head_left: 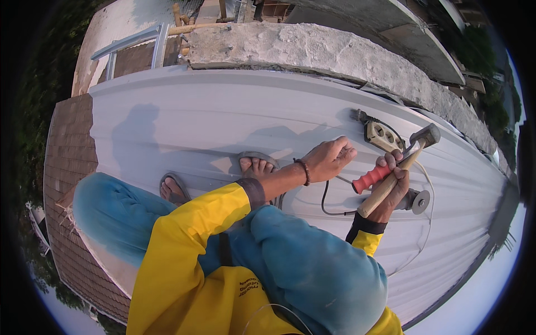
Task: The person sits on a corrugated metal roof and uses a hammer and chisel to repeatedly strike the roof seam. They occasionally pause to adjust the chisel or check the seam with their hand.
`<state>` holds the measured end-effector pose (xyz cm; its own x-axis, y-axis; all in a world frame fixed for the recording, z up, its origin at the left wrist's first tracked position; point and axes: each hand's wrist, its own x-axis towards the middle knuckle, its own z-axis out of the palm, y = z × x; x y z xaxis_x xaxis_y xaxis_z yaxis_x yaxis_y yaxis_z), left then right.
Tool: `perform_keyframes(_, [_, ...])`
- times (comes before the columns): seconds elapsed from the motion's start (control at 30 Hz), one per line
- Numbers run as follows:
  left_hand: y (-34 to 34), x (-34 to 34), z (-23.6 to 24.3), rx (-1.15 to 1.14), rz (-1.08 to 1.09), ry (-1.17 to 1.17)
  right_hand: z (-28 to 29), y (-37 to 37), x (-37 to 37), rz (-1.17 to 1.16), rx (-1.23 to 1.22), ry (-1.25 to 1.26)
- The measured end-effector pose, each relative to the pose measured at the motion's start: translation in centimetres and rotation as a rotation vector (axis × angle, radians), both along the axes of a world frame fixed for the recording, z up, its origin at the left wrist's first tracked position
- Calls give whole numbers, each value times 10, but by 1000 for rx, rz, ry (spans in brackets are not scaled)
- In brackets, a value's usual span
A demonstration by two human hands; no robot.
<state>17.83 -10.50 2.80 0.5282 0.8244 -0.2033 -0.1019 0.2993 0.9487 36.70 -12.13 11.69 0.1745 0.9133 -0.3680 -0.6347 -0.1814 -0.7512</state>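
My right hand (393, 181) grips a wooden-handled hammer (424, 137) together with a red-handled metal tool (365, 181), probably a chisel. My left hand (332, 159), with a beaded bracelet at the wrist, is raised to the left of the tools, its fingers curled; I cannot make out whether they hold anything. Just beyond my hands a power strip (382, 135) with a plug and cords lies on the white corrugated metal sheet (128, 89). An angle grinder (416, 201) lies behind my right hand, partly hidden by it.
My sandalled feet (257, 166) stand on the sheet. A rough concrete ledge (290, 50) runs along its far edge, with a metal frame (159, 44) at the upper left. A brown tiled roof (70, 145) drops away at the left; concrete structures (407, 33) stand beyond the ledge.
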Motion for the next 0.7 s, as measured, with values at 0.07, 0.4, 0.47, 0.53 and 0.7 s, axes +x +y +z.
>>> perform_keyframes(0.07, [-6,12,1,-44,29,-141,-8,-6,-37,10,-36,1])
perform_keyframes(0.4, [-31,-16,-6,127,290,-42,-32,-2,-98,35,82,-443])
perform_keyframes(0.47, [-28,-32,-7,30,334,-39,-30,1,-96,23,182,-582])
perform_keyframes(0.53, [-24,-51,-9,-143,413,-61,-25,2,-94,46,276,-654])
perform_keyframes(0.7, [9,-88,-18,-483,677,-235,-11,-5,-93,122,199,-656])
